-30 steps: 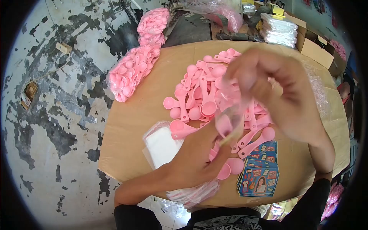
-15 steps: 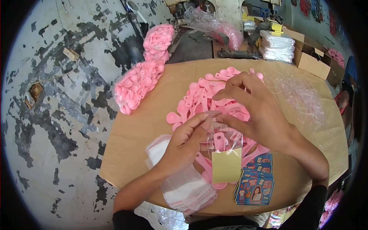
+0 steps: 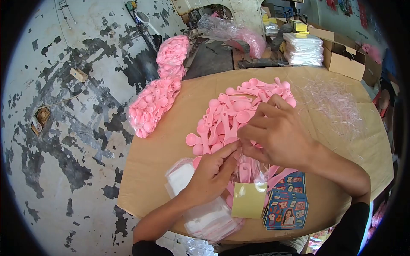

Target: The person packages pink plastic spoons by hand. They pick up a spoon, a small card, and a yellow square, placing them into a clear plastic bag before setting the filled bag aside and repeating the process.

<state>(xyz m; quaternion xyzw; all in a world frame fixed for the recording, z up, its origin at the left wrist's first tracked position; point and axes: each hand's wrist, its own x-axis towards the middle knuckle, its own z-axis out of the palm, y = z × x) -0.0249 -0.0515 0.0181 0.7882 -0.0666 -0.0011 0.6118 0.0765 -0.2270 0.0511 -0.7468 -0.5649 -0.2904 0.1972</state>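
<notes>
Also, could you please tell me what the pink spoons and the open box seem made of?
The pink spoons look like moulded plastic, smooth with a slight sheen. The open box appears matte brown cardboard, judging by its stiff, folded flaps.

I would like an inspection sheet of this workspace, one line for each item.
Surface: brown tabletop, slightly creased.
Job's things: loose pink spoons in a heap; blue picture cards in overlapping stacks; clear bag with pink contents and yellow card; flat clear packets.
Clutter: tangled clear strips at right; filled spoon bags at left edge.
Hands: left hand pinches the clear bag's top; right hand meets it there, grip unclear.
Cables: thin cable on the wall, away from the tabletop.
Surroundings: patchy, peeling wall; open carton and white packs behind.
</notes>
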